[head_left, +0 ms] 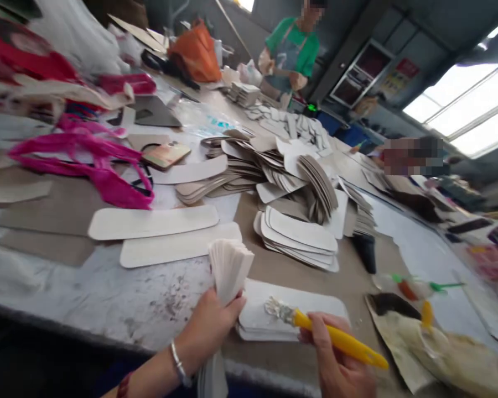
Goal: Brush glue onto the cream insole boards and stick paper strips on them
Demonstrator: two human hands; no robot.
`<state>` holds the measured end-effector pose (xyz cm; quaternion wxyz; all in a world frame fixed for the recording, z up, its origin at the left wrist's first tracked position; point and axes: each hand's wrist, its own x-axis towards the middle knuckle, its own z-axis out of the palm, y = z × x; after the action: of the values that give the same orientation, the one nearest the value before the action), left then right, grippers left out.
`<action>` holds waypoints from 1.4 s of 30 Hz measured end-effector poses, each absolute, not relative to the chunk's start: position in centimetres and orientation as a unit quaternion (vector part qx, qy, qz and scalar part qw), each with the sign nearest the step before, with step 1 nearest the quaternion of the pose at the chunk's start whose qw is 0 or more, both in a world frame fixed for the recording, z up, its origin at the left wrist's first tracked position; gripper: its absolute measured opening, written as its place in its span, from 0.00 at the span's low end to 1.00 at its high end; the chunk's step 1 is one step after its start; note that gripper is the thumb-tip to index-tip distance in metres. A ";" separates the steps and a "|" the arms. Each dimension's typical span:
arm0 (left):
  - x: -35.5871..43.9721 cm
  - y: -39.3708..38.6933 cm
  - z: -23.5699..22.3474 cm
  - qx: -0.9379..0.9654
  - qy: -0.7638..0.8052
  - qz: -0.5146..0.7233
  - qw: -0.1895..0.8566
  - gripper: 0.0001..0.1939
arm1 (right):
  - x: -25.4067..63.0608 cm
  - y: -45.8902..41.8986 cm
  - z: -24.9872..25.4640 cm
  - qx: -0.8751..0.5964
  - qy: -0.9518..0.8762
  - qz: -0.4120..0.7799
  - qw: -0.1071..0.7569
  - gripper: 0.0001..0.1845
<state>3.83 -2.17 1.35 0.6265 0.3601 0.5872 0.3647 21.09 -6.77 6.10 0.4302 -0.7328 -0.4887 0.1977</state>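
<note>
Left hand (216, 314), mine: one, forearm rising from the bottom edge and slanting up to the right, silver bracelet (178, 362) at the wrist. Fingers and thumb clamped around a bundle of pale strips (231, 271), gripped at mid-length; its upper end fans out above my fist, its lower end hangs beside my wrist, past the table (182, 301) edge.

Right hand (336, 354), mine: one, low in view, thumb and fingers wrapped on the handle of a yellow-handled brush (302, 320). Butt end juts out to the lower right; bristles, coated whitish, point left towards my other hand.

White stack (321, 298): one, rounded corners, lying between my hands, directly under the bristles. Contact between bristles and top piece: cannot tell.

Further white pieces (301, 232): one curved pile, just beyond that stack.

Long white strips (153, 222): two, overlapping, flat, left of the bundle.
</note>
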 end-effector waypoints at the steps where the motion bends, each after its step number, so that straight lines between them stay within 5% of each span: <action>1: 3.5 -2.1 1.5 0.370 0.591 0.355 0.623 0.12 | 20.7 -6.8 6.0 -0.728 -0.488 0.200 0.438 0.18; 19: 3.0 -2.4 1.0 0.405 0.628 0.293 0.596 0.16 | 19.8 -7.3 4.5 -0.651 -0.542 0.241 0.474 0.12; 30: 3.1 -3.4 -0.4 0.377 0.673 0.285 0.569 0.21 | 28.4 -8.6 5.0 -0.697 -0.622 -0.145 0.327 0.06; 42: 3.1 -3.8 -1.1 0.328 0.688 0.277 0.585 0.25 | 27.3 -9.6 4.0 -0.658 -0.671 -0.228 0.254 0.08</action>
<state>3.09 -3.81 -1.13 0.5849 0.3277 0.6883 0.2769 27.30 -9.63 3.97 0.2543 -0.6581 -0.6711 -0.2279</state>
